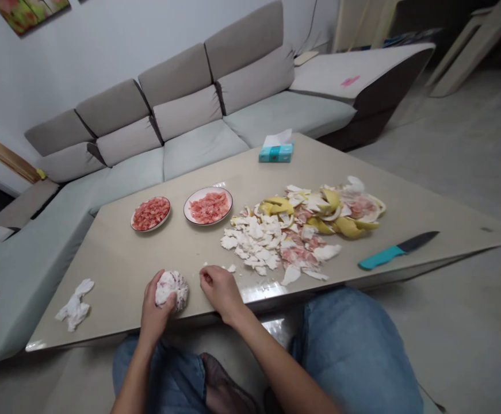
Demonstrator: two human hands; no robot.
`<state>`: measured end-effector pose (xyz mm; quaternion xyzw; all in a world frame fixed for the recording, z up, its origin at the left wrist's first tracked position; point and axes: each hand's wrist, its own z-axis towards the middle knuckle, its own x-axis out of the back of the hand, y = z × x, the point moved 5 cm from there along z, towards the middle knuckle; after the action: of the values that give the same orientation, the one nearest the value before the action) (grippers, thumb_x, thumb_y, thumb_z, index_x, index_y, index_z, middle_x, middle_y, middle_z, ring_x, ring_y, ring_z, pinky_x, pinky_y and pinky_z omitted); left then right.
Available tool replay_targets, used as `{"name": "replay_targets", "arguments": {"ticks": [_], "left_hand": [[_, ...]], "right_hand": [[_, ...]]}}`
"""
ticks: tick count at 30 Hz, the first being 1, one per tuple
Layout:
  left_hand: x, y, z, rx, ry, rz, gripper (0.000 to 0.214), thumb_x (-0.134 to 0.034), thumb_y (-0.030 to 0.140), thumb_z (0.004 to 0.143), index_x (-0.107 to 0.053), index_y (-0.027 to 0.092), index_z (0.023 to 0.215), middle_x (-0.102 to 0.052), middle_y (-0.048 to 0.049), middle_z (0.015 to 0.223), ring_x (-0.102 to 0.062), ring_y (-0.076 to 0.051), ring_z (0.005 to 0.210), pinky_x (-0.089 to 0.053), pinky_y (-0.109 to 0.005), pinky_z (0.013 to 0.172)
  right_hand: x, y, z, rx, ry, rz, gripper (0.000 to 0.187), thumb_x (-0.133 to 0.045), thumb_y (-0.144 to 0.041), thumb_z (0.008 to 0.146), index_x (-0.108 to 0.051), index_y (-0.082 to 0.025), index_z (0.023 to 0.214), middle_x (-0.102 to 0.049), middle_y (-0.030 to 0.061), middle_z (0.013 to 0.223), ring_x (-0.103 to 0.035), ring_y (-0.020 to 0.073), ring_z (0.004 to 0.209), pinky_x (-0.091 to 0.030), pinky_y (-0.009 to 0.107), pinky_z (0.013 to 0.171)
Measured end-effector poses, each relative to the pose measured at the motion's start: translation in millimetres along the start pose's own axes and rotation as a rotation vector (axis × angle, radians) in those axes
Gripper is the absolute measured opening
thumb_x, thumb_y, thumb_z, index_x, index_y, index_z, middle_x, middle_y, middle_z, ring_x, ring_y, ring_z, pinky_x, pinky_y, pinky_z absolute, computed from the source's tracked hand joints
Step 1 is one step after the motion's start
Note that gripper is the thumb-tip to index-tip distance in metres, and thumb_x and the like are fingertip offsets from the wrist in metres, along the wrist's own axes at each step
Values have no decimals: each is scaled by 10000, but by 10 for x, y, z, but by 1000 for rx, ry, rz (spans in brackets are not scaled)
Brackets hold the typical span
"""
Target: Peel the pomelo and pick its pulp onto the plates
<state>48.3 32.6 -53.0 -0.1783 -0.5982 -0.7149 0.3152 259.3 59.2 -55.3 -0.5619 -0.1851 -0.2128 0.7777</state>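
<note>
A round peeled pomelo [172, 290], white with pith and reddish in places, is near the front edge of the table. My left hand [156, 305] is wrapped round its left side, thumb across the front. Just right of the fruit, my right hand [220, 292] is closed in a pinch over the table, apart from the pomelo; whatever its fingertips hold, if anything, is hidden. Small white pith scraps [231, 268] lie beside that hand. Further right spreads a heap of torn white pith [256, 241] with yellow pomelo rinds [349, 225] and pinkish membranes.
Two plates hold pink pomelo flesh: a left plate [150, 229] and a right plate [191, 217]. A knife [382, 259] with a teal handle lies at the right front. A tissue pack [276, 152] stands at the back, and a crumpled tissue [76, 306] lies left. Behind is a sofa [198, 146].
</note>
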Motion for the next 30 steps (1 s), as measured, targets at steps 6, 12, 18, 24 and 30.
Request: {"name": "replay_targets", "arguments": {"ticks": [6, 12, 18, 24, 30], "left_hand": [[50, 68, 21, -81, 31, 89, 719, -698, 394, 723, -429, 229, 1368, -390, -115, 1362, -438, -288, 1273, -357, -488, 1106], [45, 132, -78, -146, 82, 175, 673, -707, 379, 735, -424, 220, 1325, -428, -115, 1285, -432, -290, 1244, -365, -506, 1091], [14, 197, 26, -197, -167, 49, 652, -607, 215, 771, -363, 217, 1375, -413, -126, 1394, -405, -276, 1329, -309, -488, 1134], [-38, 197, 13, -180, -53, 126, 725, -705, 238, 708, -396, 238, 1364, -325, -122, 1396, -344, -285, 1362, -302, -470, 1144], [-159, 133, 34, -106, 15, -85, 837, -751, 273, 685, -297, 216, 1386, -430, -130, 1362, -481, -258, 1259, -398, -436, 1069]], "right_hand": [[612, 159, 185, 82, 228, 50, 235, -488, -61, 810, -675, -183, 883, -680, 65, 874, -627, 188, 837, -477, 291, 787], [1006, 442, 309, 68, 379, -259, 269, -477, -48, 796, -682, -155, 935, -643, 153, 1081, -571, 273, 1024, -458, 433, 908], [631, 142, 184, 250, 268, -122, 210, -508, -114, 871, -685, -184, 959, -667, 112, 1004, -573, 244, 973, -477, 412, 880], [105, -232, 6, 386, 42, 38, 154, -543, -130, 886, -673, -197, 933, -673, 85, 967, -581, 209, 947, -487, 349, 855], [-72, -418, 33, 596, -117, -137, 214, -489, -185, 939, -670, -195, 1052, -674, 112, 1061, -592, 213, 949, -477, 335, 828]]}}
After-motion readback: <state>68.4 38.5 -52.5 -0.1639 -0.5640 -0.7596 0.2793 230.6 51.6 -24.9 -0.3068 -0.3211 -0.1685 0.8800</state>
